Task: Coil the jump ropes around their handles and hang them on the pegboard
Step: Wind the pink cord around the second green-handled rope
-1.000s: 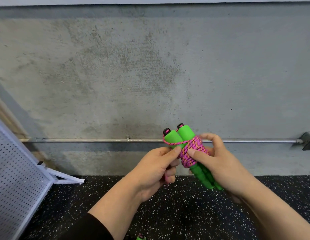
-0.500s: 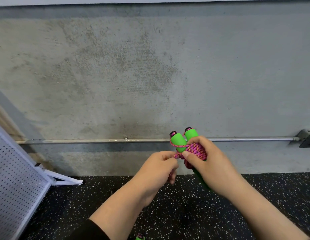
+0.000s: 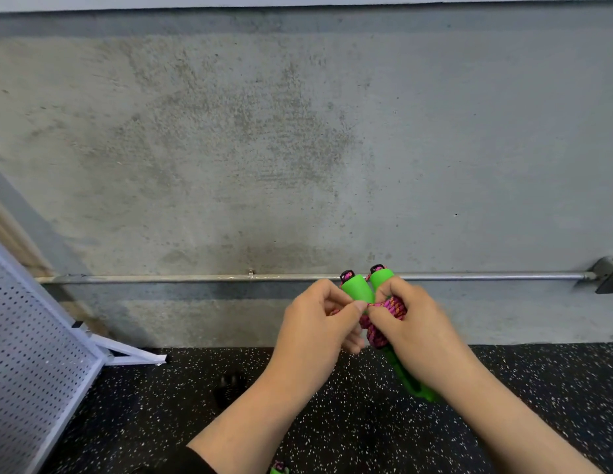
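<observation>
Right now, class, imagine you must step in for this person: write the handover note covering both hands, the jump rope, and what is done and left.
Left hand: pinches the loose end of the pink rope at the coil.
Right hand: grips the two green handles, held together and tilted, with its thumb on the coil.
Done: the rope is wound around the handles, in front of the concrete wall.
Left: secure the end, then hang the bundle on the white pegboard, which leans at the left. Another green handle shows at the bottom edge; it may need coiling too.
</observation>
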Action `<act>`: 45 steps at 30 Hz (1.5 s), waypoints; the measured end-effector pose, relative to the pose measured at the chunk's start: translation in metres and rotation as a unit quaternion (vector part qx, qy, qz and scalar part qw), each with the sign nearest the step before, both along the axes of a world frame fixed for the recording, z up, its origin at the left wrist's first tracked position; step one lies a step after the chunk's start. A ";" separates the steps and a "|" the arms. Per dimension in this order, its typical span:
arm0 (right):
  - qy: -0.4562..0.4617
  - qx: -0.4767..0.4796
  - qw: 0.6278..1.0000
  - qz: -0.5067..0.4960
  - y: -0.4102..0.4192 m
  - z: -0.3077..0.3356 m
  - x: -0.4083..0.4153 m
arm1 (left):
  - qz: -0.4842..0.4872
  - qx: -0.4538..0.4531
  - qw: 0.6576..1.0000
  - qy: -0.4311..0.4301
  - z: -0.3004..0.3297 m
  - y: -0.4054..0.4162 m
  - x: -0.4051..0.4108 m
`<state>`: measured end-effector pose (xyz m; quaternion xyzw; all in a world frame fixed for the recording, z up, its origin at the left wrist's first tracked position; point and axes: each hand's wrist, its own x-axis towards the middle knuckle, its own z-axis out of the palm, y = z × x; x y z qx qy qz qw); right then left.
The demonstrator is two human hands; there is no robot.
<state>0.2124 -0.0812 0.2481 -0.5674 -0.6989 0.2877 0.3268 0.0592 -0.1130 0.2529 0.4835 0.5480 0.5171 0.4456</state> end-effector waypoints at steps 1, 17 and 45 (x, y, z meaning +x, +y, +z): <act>-0.003 0.001 1.000 0.004 -0.001 0.001 -0.002 | 0.002 0.019 1.000 0.025 0.000 0.000 0.000; 0.003 -0.015 1.000 0.017 0.002 -0.002 0.010 | -0.185 0.102 0.936 0.282 0.010 -0.001 -0.019; 0.090 -0.033 0.995 0.010 -0.009 0.012 0.001 | -0.067 0.141 0.969 0.193 0.009 0.007 -0.017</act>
